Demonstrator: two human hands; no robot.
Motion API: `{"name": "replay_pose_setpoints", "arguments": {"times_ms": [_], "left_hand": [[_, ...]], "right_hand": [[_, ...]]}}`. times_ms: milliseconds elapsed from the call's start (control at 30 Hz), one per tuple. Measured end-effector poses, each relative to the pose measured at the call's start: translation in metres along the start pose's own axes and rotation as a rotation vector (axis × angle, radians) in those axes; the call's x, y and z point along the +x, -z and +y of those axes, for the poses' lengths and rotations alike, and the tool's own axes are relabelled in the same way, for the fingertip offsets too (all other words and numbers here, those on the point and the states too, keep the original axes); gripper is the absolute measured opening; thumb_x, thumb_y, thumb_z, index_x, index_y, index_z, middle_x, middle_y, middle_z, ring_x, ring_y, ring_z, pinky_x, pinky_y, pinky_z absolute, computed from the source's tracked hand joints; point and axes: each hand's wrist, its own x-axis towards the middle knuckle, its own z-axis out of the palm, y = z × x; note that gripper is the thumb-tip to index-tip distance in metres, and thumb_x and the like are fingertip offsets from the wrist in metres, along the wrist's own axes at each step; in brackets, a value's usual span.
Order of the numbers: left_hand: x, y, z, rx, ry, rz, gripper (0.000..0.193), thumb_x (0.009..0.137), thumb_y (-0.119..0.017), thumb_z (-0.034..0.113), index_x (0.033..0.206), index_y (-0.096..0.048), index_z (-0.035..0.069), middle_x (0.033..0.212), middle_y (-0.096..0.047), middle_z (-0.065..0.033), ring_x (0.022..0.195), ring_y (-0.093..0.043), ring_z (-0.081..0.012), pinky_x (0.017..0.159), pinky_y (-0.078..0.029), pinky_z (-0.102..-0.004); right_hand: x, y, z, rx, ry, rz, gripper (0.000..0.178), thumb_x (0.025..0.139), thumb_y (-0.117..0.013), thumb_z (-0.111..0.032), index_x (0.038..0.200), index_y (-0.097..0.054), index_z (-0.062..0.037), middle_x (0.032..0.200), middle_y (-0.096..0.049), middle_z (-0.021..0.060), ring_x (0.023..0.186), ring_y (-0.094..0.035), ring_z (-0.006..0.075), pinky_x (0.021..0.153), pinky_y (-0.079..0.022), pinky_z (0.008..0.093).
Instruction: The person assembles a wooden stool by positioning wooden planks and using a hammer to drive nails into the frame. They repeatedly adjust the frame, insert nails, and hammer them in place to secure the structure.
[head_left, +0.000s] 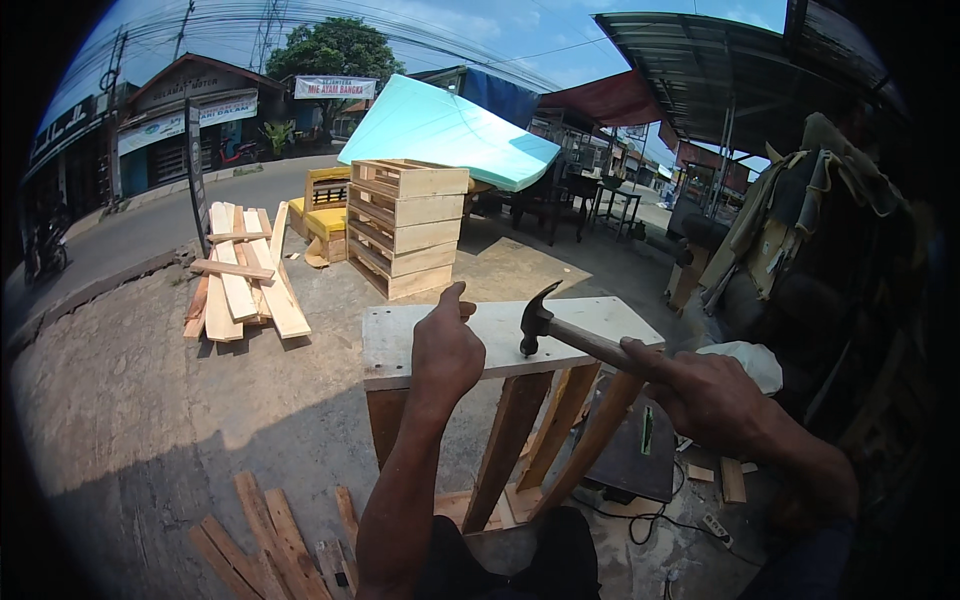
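Observation:
My right hand (700, 395) is wrapped round the wooden handle of a claw hammer (590, 342). Its dark metal head is over the white board (590, 310) that tops a standing wooden frame (508, 440). Whether the head touches the board I cannot tell. My left hand (447, 345) is at the board's left part, closed with the thumb side up; what its fingers hold, if anything, is hidden. Small dark spots dot the board near its ends. Slanting wooden legs run down from it toward my knees.
Wooden frames (425, 235) stand stacked beyond the board, near yellow seats (325, 222) and a big light-blue foam sheet (450, 135). Planks lie in a pile (240, 280) and at lower left (275, 535). A dark box (632, 450), a cable and a power strip (717, 530) are at right.

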Motion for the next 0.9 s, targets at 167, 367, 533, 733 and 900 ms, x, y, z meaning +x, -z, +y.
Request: {"name": "replay_pose_setpoints", "arguments": {"times_ms": [167,367,533,733,900], "left_hand": [[-0.072,-0.022,-0.015,-0.132,-0.41,0.427,0.035,0.092,-0.055,-0.002,0.127,-0.057,-0.003,0.112,-0.067,-0.0214,0.106,-0.067,-0.0364,0.096,-0.053,-0.0428],[-0.125,-0.093,-0.035,-0.591,0.085,0.127,0.059,0.092,-0.073,0.019,0.139,-0.045,-0.004,0.127,-0.061,-0.022,0.116,-0.063,-0.0325,0.102,-0.048,-0.0432],[-0.086,-0.083,-0.024,-0.758,0.316,-0.204,0.055,0.09,-0.078,0.027,0.13,-0.061,-0.006,0.12,-0.071,-0.019,0.115,-0.066,-0.0252,0.104,-0.049,-0.0401],[-0.079,-0.069,-0.011,-0.7,0.378,-0.222,0.055,0.086,-0.081,0.024,0.128,-0.065,-0.008,0.12,-0.073,-0.0216,0.113,-0.069,-0.0278,0.101,-0.051,-0.0386],[-0.076,-0.071,-0.015,-0.676,0.406,-0.284,0.06,0.086,-0.081,0.027,0.129,-0.064,-0.01,0.122,-0.072,-0.024,0.117,-0.068,-0.0294,0.102,-0.049,-0.0393]], "right_hand": [[-0.002,-0.011,0.008,0.397,0.047,0.564,0.063,0.096,-0.068,-0.017,0.155,-0.047,-0.0234,0.099,-0.072,0.018,0.09,-0.072,0.0366,0.079,-0.055,0.0481],[0.001,-0.013,0.009,0.082,-0.032,0.199,0.061,0.095,-0.067,-0.011,0.152,-0.051,-0.0226,0.102,-0.073,0.0186,0.087,-0.072,0.0358,0.077,-0.056,0.0472],[-0.002,-0.008,0.003,0.001,0.014,0.075,0.063,0.097,-0.06,-0.012,0.156,-0.044,-0.0237,0.1,-0.072,0.0194,0.085,-0.072,0.0364,0.071,-0.055,0.0502],[0.0,-0.007,-0.004,0.255,0.048,0.52,0.059,0.097,-0.063,-0.016,0.154,-0.047,-0.0195,0.096,-0.072,0.0204,0.082,-0.071,0.0368,0.071,-0.054,0.0499],[0.001,-0.005,0.0,-0.108,-0.021,0.125,0.059,0.098,-0.062,-0.008,0.154,-0.046,-0.0137,0.09,-0.071,0.023,0.074,-0.072,0.0348,0.067,-0.055,0.0476]]}}
